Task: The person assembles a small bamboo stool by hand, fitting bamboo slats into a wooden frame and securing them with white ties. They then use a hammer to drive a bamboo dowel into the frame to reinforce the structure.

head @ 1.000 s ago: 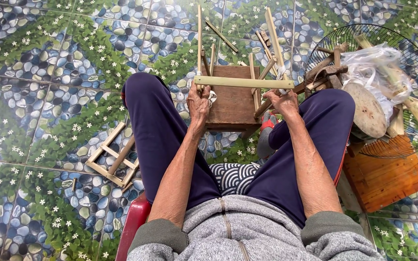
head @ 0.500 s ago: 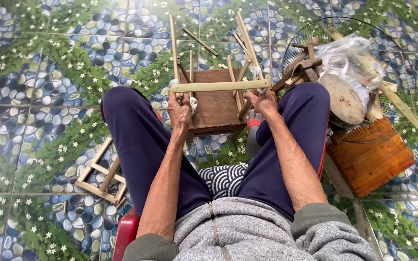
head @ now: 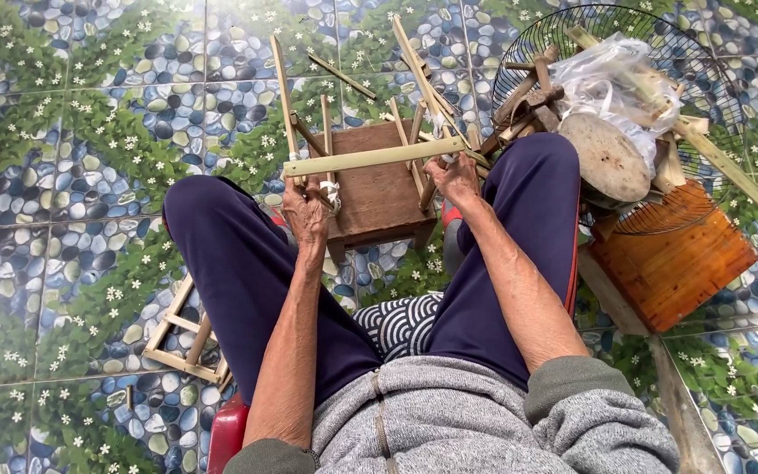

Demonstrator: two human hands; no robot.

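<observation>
You hold one split bamboo bar (head: 373,158) level across your knees, above one small wooden stool (head: 377,180). Your left hand (head: 307,211) is closed around its left end, your right hand (head: 454,175) closed around its right end. Several thin bamboo strips (head: 282,88) stand and lean around the stool; their exact number is hard to tell. On the near left floor lies one small bamboo frame (head: 188,338). To the right sit one wire fan guard (head: 651,53), one plastic bag (head: 620,83) and one orange wooden block (head: 673,263).
</observation>
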